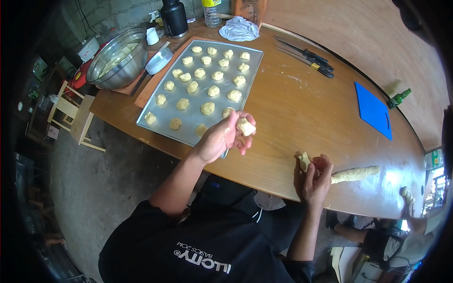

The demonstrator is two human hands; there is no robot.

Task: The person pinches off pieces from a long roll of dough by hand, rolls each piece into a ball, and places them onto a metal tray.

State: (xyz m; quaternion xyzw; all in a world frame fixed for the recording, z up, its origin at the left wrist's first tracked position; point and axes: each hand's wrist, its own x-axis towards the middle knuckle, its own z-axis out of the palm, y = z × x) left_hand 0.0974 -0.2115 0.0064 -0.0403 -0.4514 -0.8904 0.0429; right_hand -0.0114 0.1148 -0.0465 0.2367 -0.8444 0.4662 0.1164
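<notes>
My left hand [225,133] holds a small piece of pale dough [246,126] between thumb and fingers, over the near right corner of a metal baking tray [158,111]. Rows of dough pieces [207,108] sit on that tray, spaced apart. On the wooden table [283,113], my right hand [317,181] is closed around a dough rope [355,174]. One end of the rope sticks out past my fingertips; the longer part lies to the right. My right palm and fingers hide its middle.
A large steel bowl [118,59] with dough stands at the back left, beside a small round pan [159,61]. Knives [309,59], a blue cutting board [373,111] and a green bottle [399,98] lie toward the far side. Another person's hand [407,198] is at the right edge.
</notes>
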